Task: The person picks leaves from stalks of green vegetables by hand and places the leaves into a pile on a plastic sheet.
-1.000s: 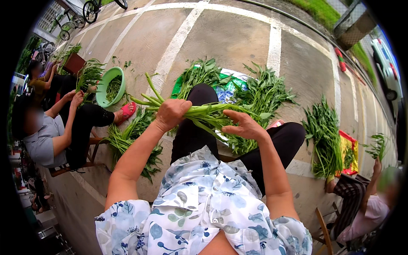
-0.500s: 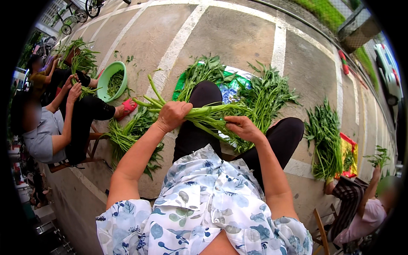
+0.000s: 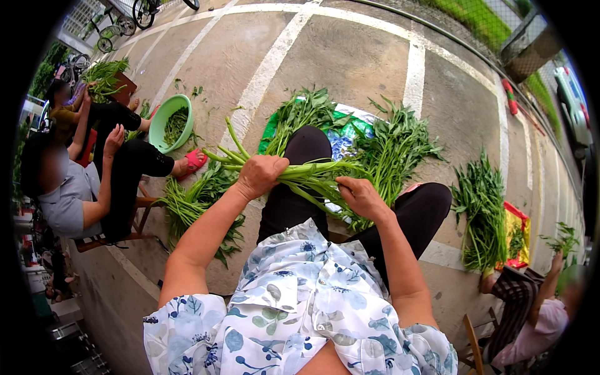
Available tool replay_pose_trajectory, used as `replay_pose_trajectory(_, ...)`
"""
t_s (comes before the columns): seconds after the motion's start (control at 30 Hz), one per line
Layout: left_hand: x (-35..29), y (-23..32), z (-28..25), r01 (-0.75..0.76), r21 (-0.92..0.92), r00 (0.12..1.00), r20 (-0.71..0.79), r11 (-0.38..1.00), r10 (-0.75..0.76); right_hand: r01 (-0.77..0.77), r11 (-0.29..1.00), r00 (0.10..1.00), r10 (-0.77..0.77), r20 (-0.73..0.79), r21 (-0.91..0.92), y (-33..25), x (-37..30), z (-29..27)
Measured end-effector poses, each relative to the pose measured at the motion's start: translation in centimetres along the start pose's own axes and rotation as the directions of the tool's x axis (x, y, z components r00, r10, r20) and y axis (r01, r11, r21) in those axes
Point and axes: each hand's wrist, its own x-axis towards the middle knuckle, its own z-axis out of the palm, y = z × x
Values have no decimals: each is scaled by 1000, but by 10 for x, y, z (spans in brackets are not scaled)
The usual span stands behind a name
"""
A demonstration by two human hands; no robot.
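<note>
My left hand [image 3: 262, 177] is closed around a bunch of water spinach [image 3: 312, 170], its pale green stem ends sticking out past the fist to the left. My right hand [image 3: 361, 197] is closed in a pinch at the leafier right end of the bunch; the fingers partly hide what they grip. The bunch lies level above my knees. Beyond it, loose water spinach [image 3: 400, 147] is heaped on a green, white and blue plastic sheet [image 3: 342, 145]. Another water spinach pile [image 3: 195, 203] rests on the ground left of my knees.
A green basin [image 3: 187, 128] holding cut greens stands at the far left, near a seated person [image 3: 72, 194] in grey. On the right lies a long heap of greens [image 3: 481, 215] beside a red and yellow sheet [image 3: 517, 234], near another seated person [image 3: 534, 331].
My right hand has shifted slightly right and closed more tightly, its fingers now curled. My left hand keeps its hold. The person in grey at left has lowered the greens from their raised hand.
</note>
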Motion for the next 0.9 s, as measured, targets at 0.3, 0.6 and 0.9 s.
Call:
replay_pose_trajectory(0.3, 4, 1, -2, -15, 20, 998, 61, 1000, 13, 47, 988, 998, -53, -43, -145, 3, 3, 5)
replay_pose_trajectory(0.6, 7, 3, 0, -3, 5, 996, 90, 1000, 3, 40, 968, 999, -39, 11, -247, 16, -2, 7)
replay_pose_trajectory(0.9, 15, 7, -2, 52, -25, 990, 133, 998, -48, -171, 985, 920, 148, -362, -32, 42, 4, 20)
